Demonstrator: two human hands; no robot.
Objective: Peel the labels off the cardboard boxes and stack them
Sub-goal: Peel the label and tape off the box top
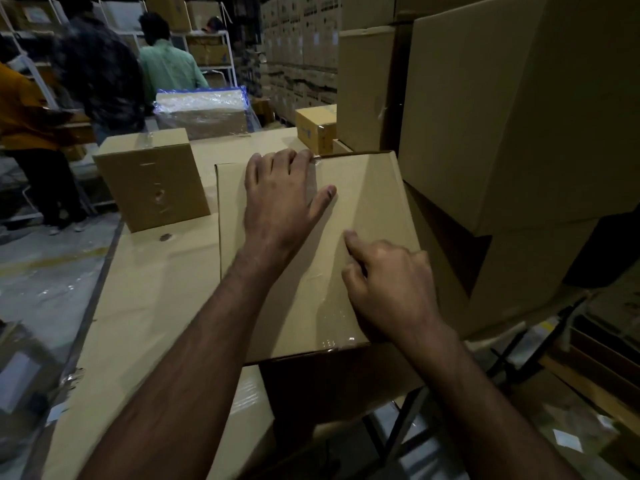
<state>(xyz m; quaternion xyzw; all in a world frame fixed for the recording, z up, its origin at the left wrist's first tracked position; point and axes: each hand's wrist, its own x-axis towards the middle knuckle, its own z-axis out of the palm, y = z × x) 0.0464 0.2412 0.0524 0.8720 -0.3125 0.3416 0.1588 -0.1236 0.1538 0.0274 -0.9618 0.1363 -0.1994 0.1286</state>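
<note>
I had a single wide-angle view, worn on the person's head, which looked forward and down from close above the cardboard box (311, 258) on the table (149, 306). Both forearms entered from the bottom edge, and the left hand (280, 199) and right hand (388, 285) sat near the centre. The upper part reached the stacked cartons (512, 109) and the shelving beyond.
</note>
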